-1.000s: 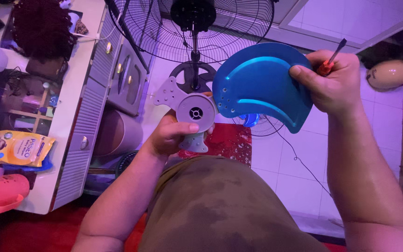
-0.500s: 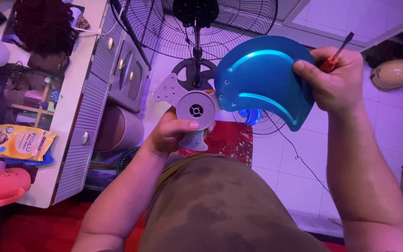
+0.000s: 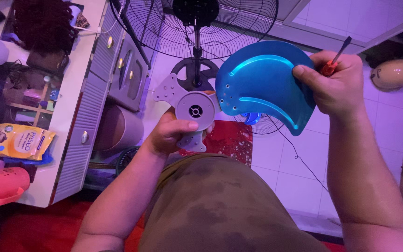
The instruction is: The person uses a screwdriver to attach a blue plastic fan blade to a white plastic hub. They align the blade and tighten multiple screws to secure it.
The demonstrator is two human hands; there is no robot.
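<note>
Left hand (image 3: 171,133) clamped on grey fan hub (image 3: 194,111), thumb across front. Right hand (image 3: 336,84) pinching blue fan blade (image 3: 260,88) plus orange-handled screwdriver (image 3: 330,64). Blade butted against hub arm, seemingly unfastened; other arms bare.

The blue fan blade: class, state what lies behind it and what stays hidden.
Behind the blue fan blade you can see part of a standing fan's wire guard and white floor tiles. The right hand holds the blade; its palm and most of the screwdriver are covered.
</note>
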